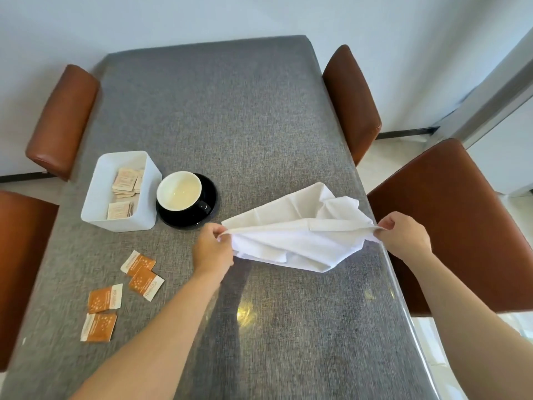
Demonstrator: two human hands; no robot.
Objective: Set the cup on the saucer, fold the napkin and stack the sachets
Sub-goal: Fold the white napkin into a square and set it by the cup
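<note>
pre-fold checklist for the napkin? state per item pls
1. Both corners pinched: left hand and right hand each grip an end of the napkin. ok
2. Top edge taut between the hands: ok
3. Cloth flat: the rest is bunched and creased. not ok
4. Lay-down space: bare table in front of the hands. ok
5. Cup seated on saucer, beside the far corner of the napkin, apart from it. ok
6. Loose sachets to the left, unstacked, out of the napkin's way. ok
</note>
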